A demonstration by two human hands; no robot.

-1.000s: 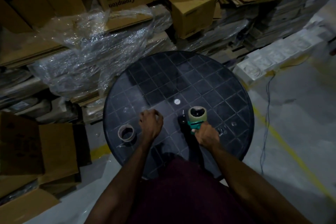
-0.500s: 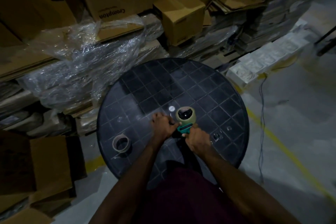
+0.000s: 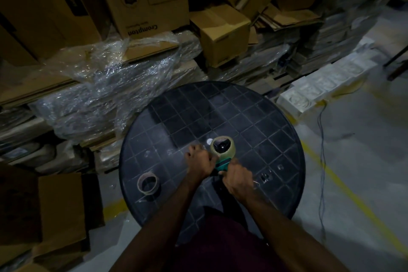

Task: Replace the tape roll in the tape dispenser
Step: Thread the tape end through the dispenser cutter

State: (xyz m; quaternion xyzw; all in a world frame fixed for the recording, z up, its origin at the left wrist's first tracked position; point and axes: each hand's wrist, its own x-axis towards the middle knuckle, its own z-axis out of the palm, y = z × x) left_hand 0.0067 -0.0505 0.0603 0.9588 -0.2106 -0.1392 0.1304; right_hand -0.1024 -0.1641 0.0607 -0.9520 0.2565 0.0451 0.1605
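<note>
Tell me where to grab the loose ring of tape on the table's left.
Pinch the ring across its wall from above, one finger in the open centre, one outside. It lies flat on the table, hole up, with bare surface all round and both hands away.

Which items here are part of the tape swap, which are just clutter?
In the job:
- tape dispenser, gripped by right hand
- tape roll mounted on it
- left hand, at the dispenser
- spare roll on the round table

Lying about:
- cardboard boxes
- plastic wrap
- foam blocks
- floor cable

Both hands, left hand (image 3: 199,161) and right hand (image 3: 237,180), seemingly clenched together.
</note>
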